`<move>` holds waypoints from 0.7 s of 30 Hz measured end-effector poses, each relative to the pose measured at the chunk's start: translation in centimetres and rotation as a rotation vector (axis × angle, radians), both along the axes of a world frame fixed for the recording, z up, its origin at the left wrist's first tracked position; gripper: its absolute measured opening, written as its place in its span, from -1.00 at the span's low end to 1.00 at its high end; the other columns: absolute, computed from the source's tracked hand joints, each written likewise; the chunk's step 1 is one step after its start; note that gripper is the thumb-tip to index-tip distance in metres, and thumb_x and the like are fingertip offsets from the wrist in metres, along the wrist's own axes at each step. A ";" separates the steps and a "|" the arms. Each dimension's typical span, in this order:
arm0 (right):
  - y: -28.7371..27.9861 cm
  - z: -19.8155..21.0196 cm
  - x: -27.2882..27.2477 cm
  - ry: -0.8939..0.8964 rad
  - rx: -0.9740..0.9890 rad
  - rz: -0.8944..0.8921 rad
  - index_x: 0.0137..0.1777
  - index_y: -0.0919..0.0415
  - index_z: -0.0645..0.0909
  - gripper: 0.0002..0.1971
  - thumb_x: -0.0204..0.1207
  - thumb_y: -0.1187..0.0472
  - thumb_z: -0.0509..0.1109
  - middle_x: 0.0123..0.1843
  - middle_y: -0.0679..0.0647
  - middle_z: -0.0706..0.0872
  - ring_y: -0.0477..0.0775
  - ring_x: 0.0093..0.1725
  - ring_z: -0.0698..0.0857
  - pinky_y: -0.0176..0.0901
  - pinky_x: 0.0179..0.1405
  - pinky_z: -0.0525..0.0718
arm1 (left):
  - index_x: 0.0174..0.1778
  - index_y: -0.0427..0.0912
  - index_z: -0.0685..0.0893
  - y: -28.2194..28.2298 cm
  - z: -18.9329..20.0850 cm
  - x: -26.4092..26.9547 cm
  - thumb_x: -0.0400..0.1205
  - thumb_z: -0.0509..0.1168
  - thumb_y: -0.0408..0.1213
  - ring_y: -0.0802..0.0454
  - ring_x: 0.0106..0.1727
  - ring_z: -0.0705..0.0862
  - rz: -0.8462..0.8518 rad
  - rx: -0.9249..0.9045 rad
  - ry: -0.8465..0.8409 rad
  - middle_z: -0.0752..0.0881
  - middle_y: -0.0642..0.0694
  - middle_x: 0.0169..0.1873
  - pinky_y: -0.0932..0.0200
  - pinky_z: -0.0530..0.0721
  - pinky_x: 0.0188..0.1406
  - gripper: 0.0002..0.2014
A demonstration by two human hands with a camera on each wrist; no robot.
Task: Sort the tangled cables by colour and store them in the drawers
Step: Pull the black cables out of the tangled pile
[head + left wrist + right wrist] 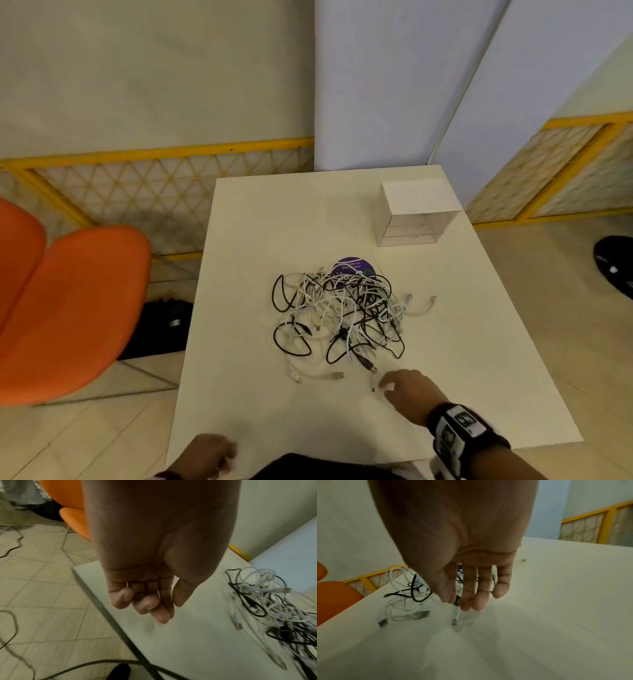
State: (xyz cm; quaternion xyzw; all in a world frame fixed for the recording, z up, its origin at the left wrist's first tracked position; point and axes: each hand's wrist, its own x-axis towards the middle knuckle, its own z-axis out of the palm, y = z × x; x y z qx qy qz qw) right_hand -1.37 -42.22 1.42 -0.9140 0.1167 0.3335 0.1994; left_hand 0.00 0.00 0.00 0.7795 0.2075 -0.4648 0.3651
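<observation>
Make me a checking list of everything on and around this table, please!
Surface: white rectangular table, mostly bare round the pile.
Job's things: tangled heap of black and white cables mid-table; white three-drawer box at the far right corner, drawers closed.
Clutter: round purple sticker partly under the heap.
Grippers: left hand near the table's near edge, fingers loosely curled, holding nothing; right hand open, fingers straight, just above a loose white cable end.
Cables: all unsorted; plugs poke out at the near side.
Surroundings: orange plastic chairs left, yellow-framed lattice fence behind, loose cords on the tiled floor.
</observation>
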 end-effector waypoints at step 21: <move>1.7 -0.7 5.2 -0.038 -0.174 0.213 0.35 0.05 0.53 -0.66 0.62 0.04 0.18 0.20 0.08 0.73 0.18 0.18 0.71 -0.04 0.11 0.65 | -0.04 -0.29 0.73 -17.9 8.6 5.8 0.71 0.23 -0.23 0.39 -0.43 0.61 -0.396 -0.107 -0.409 0.75 0.05 -0.26 0.43 0.53 -0.40 -0.77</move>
